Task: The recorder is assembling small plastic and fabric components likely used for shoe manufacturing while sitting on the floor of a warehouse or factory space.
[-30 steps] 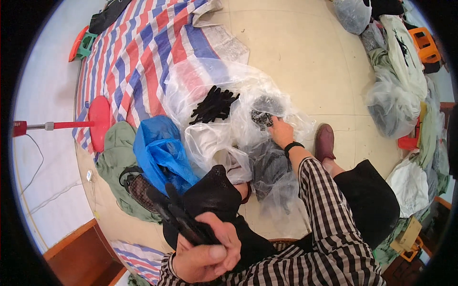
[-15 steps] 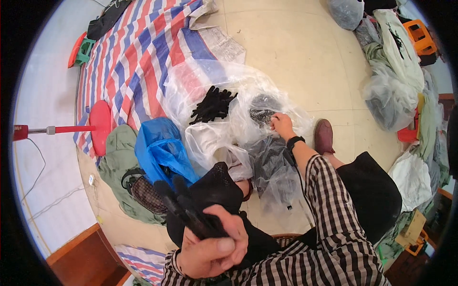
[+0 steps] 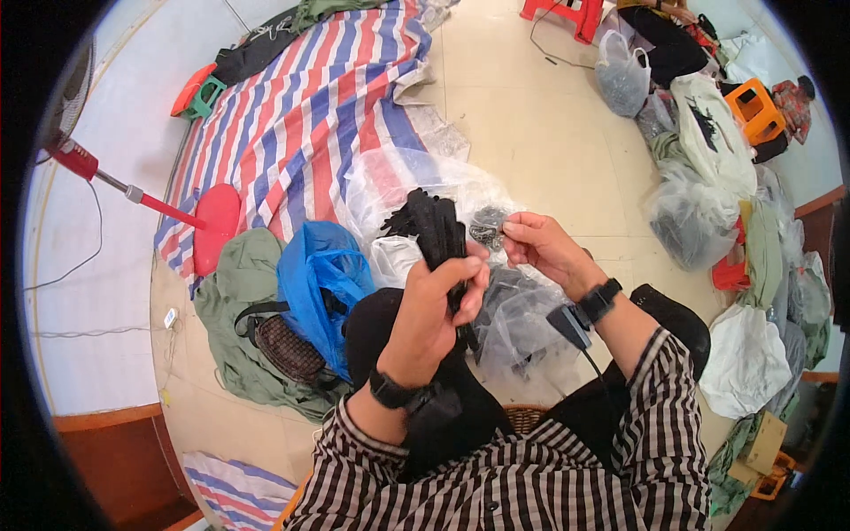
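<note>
My left hand (image 3: 425, 319) is wrapped round a bundle of black gloves (image 3: 437, 232), their fingers pointing away from me. Just to its right, my right hand (image 3: 547, 250) has thumb and forefinger pinched together; whatever sits between them is too small to name. Beyond those fingertips lies a heap of small dark, shiny pieces (image 3: 487, 227) in clear plastic. A large clear plastic bag (image 3: 381, 173) spreads on the floor behind the gloves, with more black gloves (image 3: 400, 221) partly hidden by the bundle. Nearer my legs rests another clear bag (image 3: 522, 319) with dark contents.
A blue plastic bag (image 3: 323, 270) and green cloth (image 3: 232, 292) lie on the left, by a red round fan base (image 3: 217, 228). Striped sheeting (image 3: 283, 124) covers the far left floor. Along the right are filled bags (image 3: 695, 226) and an orange stool (image 3: 754, 108). Another person (image 3: 660, 44) sits far right.
My left hand has brought the black gloves forward and right, over the bags. My right hand has come up from the small dark pieces and back beside them. The view has shifted.
</note>
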A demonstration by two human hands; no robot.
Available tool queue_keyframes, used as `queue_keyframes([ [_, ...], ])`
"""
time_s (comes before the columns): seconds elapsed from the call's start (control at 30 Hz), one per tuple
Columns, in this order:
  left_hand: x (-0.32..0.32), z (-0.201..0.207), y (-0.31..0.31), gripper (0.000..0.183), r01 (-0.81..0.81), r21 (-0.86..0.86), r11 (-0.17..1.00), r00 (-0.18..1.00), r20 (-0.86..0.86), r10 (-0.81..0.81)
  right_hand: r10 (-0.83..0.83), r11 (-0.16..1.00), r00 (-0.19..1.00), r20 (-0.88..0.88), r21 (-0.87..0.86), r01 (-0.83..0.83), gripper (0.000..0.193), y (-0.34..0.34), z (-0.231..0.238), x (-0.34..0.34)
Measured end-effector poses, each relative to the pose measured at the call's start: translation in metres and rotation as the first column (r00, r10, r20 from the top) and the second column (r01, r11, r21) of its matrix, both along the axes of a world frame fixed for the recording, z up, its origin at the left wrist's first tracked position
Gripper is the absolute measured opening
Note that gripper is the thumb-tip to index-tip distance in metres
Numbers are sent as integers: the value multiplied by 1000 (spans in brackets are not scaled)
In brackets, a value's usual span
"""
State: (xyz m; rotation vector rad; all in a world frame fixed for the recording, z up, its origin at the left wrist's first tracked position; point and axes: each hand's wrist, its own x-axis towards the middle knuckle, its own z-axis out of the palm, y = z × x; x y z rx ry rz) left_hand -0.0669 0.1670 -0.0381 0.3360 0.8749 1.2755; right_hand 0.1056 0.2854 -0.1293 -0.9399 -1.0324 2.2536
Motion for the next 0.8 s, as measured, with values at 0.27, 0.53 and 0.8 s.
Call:
queue_keyframes([
  [0.27,33,-12,-21,18,299,52,953,944,-166,-287,-97,994,995,-10,51,97,17,-117,94,49],
  [0.53,74,31,-85,14,407,108,907,901,-209,-379,-151,957,988,9,251,144,12,-190,119,91],
  [0.8,88,44,-132,18,401,149,904,892,-290,-347,-123,947,991,-52,291,132,10,-230,131,99],
])
